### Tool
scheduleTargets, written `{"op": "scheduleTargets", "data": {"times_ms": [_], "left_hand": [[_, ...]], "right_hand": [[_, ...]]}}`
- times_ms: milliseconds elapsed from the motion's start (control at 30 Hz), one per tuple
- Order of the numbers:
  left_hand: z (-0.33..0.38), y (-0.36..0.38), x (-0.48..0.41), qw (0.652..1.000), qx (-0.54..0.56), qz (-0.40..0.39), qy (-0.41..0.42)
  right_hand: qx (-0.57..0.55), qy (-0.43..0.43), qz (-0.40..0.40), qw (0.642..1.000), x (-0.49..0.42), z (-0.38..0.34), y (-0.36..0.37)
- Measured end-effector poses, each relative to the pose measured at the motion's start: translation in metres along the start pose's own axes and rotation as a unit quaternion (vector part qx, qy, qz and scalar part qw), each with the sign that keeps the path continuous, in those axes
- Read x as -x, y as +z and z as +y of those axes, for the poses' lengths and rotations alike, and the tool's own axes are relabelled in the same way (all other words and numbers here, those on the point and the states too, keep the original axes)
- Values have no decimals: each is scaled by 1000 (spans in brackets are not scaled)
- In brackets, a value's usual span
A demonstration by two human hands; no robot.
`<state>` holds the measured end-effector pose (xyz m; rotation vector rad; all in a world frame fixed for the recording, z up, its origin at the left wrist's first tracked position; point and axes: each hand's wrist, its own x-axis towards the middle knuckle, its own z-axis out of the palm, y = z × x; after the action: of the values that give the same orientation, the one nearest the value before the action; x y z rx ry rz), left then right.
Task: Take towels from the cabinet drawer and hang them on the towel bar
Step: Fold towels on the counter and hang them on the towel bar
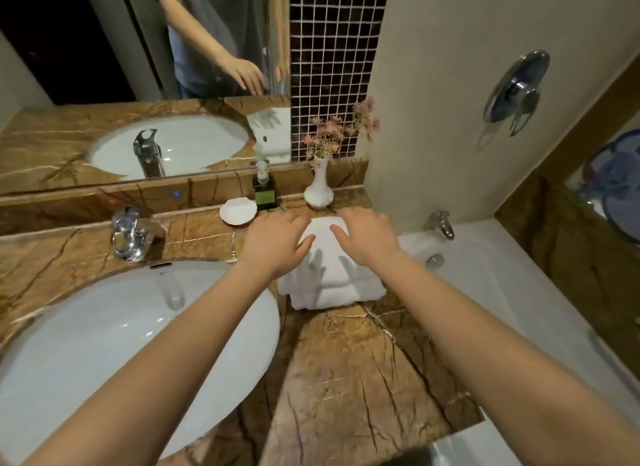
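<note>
Head view: a stack of folded white towels [332, 285] lies on the brown marble desk [346, 379], in the strip between the oval sink [104, 327] and the bathtub [491, 292]. The towels are out of the cabinet and not yet hung. Neither the drawer nor the towel bar is in view.

Both arms reach forward over the desk. The left hand [273, 245] lies over the far left part of the stack and the right hand [367, 237] over the far right part. They are about level with each other, so neither is clearly nearer. On both hands the fingers are straight and spread, palms down, pinching nothing. Finger shadows fall on the cloth below, so I cannot tell whether the palms press on the towel or hover just over it.

The stack's long axis appears to run away from the person, its near edge pointing back toward the body. A lift would probably mean curling the fingers round the two side edges.

Just beyond the stack stand a white vase [318, 190] of pink flowers, a green bottle [265, 195] and a shell-shaped dish [238, 211].
</note>
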<state>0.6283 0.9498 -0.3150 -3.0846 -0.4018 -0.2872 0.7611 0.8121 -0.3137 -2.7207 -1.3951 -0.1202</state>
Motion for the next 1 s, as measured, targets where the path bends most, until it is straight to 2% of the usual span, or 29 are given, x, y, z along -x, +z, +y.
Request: {"op": "scheduleTargets", "data": {"times_ms": [167, 267, 367, 567, 867, 1000], "left_hand": [[6, 46, 3, 999, -2, -38, -24], [8, 64, 7, 997, 6, -74, -12], [9, 76, 14, 993, -9, -119, 8], [11, 77, 18, 990, -40, -134, 27], [14, 56, 6, 989, -71, -130, 9], [13, 47, 1, 992, -73, -104, 4]], "right_hand": [[-18, -18, -59, 998, -1, 9, 40], [-63, -79, -117, 988, 4, 17, 59], [-46, -128, -159, 978, 11, 24, 71], [39, -163, -170, 971, 13, 29, 76], [71, -150, -177, 970, 2, 10, 54], [38, -142, -154, 977, 0, 9, 48]]}}
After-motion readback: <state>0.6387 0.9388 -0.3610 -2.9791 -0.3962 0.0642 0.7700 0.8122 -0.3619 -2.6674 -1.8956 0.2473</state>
